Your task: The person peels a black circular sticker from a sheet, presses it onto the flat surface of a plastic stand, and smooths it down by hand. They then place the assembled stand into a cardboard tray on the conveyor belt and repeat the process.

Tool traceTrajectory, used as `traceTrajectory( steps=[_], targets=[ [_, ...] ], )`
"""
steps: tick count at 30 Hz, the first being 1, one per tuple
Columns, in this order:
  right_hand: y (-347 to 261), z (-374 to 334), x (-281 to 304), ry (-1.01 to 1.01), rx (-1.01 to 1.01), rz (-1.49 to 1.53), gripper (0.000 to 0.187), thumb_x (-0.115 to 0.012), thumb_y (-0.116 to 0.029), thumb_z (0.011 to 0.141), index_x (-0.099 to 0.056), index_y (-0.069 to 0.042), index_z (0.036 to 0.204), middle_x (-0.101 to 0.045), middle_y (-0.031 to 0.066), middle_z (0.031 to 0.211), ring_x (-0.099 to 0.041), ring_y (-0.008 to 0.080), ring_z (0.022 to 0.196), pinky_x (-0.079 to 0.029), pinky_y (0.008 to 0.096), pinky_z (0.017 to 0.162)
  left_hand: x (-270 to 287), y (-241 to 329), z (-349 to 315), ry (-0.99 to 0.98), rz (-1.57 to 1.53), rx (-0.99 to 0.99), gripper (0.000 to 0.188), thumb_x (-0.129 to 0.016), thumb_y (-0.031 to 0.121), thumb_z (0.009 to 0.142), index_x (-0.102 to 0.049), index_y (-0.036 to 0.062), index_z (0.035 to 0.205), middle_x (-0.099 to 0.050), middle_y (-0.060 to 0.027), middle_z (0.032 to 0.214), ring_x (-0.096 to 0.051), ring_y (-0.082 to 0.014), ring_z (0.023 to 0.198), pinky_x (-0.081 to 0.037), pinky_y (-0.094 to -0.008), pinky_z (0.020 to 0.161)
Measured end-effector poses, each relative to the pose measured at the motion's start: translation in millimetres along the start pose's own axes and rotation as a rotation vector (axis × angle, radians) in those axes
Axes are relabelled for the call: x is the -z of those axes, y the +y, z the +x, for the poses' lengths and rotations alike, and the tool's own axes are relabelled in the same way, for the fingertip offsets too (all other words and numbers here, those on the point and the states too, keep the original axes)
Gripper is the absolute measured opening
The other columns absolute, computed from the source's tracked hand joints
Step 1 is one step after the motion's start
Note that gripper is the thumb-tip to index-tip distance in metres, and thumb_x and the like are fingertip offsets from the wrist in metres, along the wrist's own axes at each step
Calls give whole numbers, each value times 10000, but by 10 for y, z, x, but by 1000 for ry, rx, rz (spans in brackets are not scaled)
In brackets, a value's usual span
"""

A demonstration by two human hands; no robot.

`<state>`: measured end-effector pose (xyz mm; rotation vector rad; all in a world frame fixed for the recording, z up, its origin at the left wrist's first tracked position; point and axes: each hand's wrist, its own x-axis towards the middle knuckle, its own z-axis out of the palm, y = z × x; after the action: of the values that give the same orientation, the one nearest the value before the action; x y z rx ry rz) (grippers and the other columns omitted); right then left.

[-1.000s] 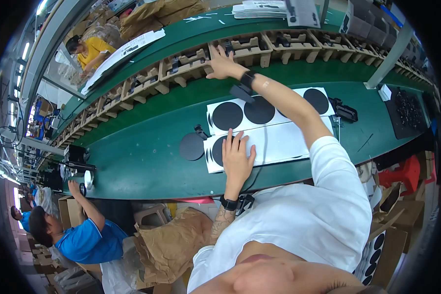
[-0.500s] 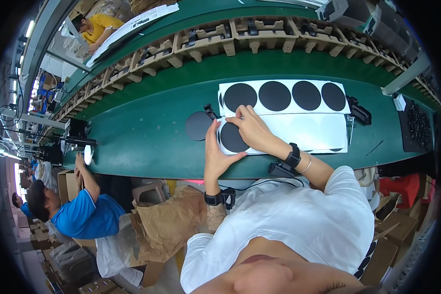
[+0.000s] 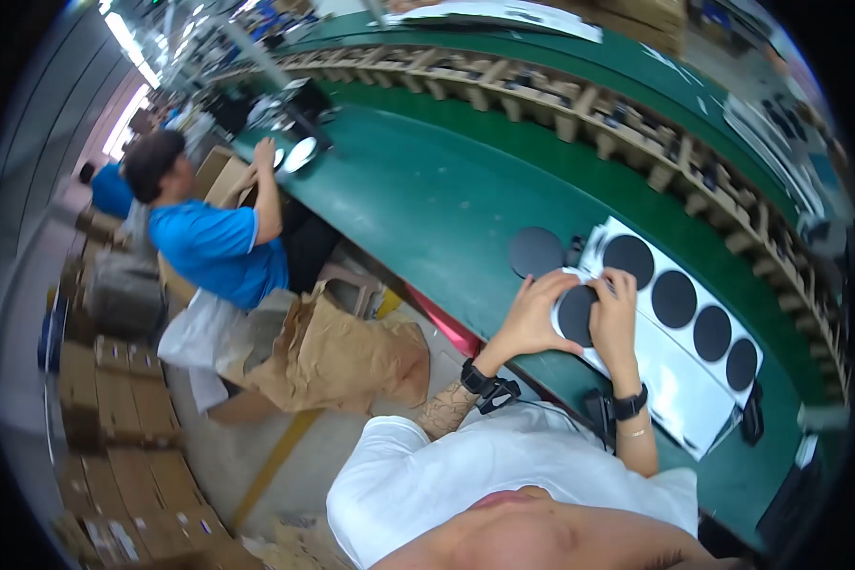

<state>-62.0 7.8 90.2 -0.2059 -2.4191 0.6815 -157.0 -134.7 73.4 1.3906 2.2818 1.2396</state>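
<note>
Arching the left hand (image 3: 530,323), thumb spread from the fingers, around a black disc (image 3: 575,318) at the left end of the near white sheet (image 3: 674,385), on the green worktop (image 3: 427,209). Bending the right hand (image 3: 615,318) over the right side of this disc, fingertips close together near the left ones; cannot tell whether pinching anything. Just beyond, a far white sheet (image 3: 651,282) with four black discs (image 3: 674,299) in a row. To the left, a dark round plate (image 3: 536,253) beside a small black bracket (image 3: 575,250). At the sheets' right end, a black device (image 3: 752,415). Along the far side, a row of brown trays (image 3: 537,103).
</note>
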Motion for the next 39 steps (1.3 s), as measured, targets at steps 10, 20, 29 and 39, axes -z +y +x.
traceTrajectory(
  steps=[10, 20, 29, 39],
  targets=[
    [-169, -190, 85, 206, -84, 235, 129, -479, 47, 644, -462, 15, 768, -485, 180, 937, -508, 320, 899, -405, 347, 793, 95, 76, -201, 28, 156, -21, 947, -827, 532, 456, -538, 81, 1238, -494, -70, 1328, -309, -298, 1353, -185, -601, 1077],
    [216, -341, 300, 899, -87, 748, 93, -468, 37, 808, -524, -5, 868, -534, 111, 957, -541, 185, 876, -448, 298, 784, 158, -241, -279, 453, 148, -194, 839, -774, 512, 580, -530, 55, 1239, -424, -141, 1365, -262, -384, 1338, -204, -579, 1073],
    [-92, -374, 391, 668, -15, 598, 136, -584, 67, 834, -585, -8, 947, -572, 101, 1000, -570, 185, 957, -460, 260, 849, 313, -579, 250, 64, 359, -80, 769, -774, 411, 601, -520, 81, 1247, -427, -205, 1329, -347, -411, 1256, -282, -521, 1049],
    [-112, -416, 768, 481, -148, 616, 111, -643, 81, 785, -598, 18, 863, -579, 69, 852, -584, 135, 749, -478, 212, 653, 186, -722, 347, 268, -28, 17, 616, -728, 259, 698, -513, 91, 1250, -498, -193, 1251, -482, -347, 1150, -393, -414, 990]
  ],
)
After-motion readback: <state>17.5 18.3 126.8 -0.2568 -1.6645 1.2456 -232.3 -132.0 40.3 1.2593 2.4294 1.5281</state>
